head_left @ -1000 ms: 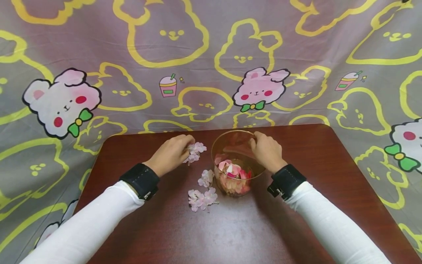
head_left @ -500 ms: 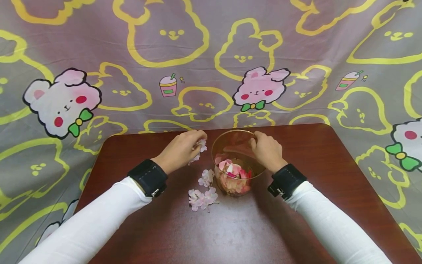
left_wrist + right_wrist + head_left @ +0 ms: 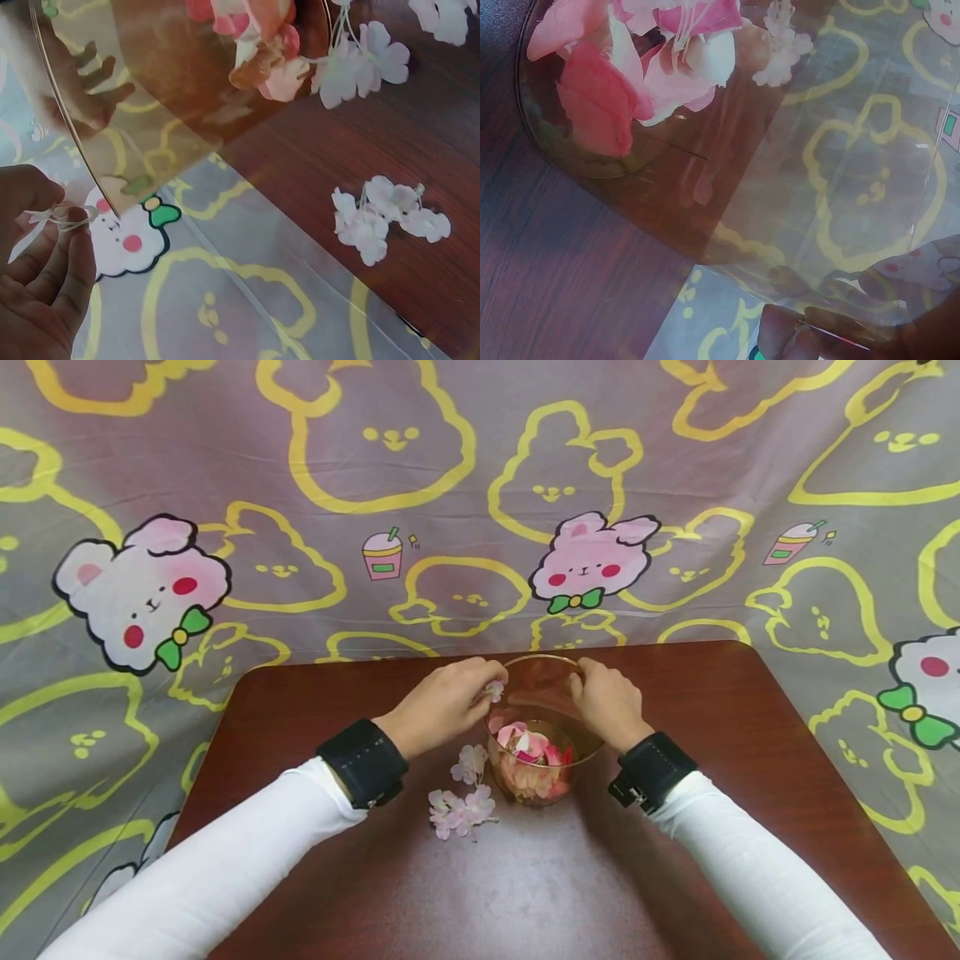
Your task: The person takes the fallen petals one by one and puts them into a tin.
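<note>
On the dark wooden table (image 3: 675, 827), seen from the head camera, a clear cup (image 3: 542, 731) stands near the far edge, holding pink petals (image 3: 528, 756). The left hand (image 3: 442, 703) pinches a small pale blossom (image 3: 495, 691) at the cup's left rim; the right hand (image 3: 609, 702) grips the right rim, fingers curled. Two blossom clusters (image 3: 459, 810) lie just left of the cup.

Left wrist view: thumb and fingers (image 3: 71, 255) pinch a thin stem beside the cup wall (image 3: 150, 112); loose blossoms (image 3: 390, 214) lie on the wood.

Right wrist view: fingertips (image 3: 795, 337) press the cup's rim (image 3: 840, 330); petals (image 3: 630, 60) rest at the bottom.
</note>
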Action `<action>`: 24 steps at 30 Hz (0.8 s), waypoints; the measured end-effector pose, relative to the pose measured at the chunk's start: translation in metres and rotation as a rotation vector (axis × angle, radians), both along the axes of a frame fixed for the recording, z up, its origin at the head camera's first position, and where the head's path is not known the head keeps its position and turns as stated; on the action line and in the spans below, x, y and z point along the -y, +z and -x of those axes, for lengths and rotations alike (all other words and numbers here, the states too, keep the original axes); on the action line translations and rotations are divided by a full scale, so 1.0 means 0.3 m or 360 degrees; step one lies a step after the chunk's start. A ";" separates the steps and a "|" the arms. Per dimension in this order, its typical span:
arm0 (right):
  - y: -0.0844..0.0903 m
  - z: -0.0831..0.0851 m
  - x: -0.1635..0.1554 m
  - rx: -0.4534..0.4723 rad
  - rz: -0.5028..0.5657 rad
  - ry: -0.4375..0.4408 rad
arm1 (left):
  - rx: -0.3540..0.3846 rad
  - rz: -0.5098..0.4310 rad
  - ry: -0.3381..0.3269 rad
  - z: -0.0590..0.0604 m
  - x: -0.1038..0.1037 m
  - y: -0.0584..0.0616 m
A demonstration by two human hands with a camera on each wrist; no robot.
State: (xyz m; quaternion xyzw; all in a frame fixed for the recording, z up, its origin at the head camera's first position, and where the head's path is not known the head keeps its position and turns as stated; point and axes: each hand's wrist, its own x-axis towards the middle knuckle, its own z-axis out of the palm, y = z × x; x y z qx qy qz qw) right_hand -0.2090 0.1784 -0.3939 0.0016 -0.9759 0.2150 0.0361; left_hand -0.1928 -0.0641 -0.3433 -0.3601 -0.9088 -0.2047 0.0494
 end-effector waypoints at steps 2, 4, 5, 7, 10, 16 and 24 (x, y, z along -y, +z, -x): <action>0.001 0.000 0.001 0.0000 -0.0003 0.0001 | -0.0006 0.0016 -0.0027 -0.005 -0.013 -0.001; 0.001 0.001 0.001 0.0000 -0.0004 0.0002 | -0.0003 0.0028 -0.0050 -0.010 -0.025 -0.001; 0.001 0.001 0.001 -0.0001 -0.0006 0.0002 | 0.0000 0.0034 -0.0061 -0.012 -0.031 -0.001; 0.002 0.001 0.002 -0.0002 -0.0009 0.0001 | 0.0002 0.0042 -0.0083 -0.017 -0.045 -0.002; 0.003 0.000 0.003 -0.0001 -0.0009 -0.0003 | -0.0006 0.0045 -0.0130 -0.024 -0.064 -0.004; 0.003 -0.002 0.002 0.0022 -0.0005 -0.0007 | 0.0049 0.0081 -0.0200 -0.039 -0.089 -0.008; 0.000 0.000 0.000 0.0002 -0.0001 -0.0002 | 0.0008 0.0095 -0.0143 -0.038 -0.084 0.005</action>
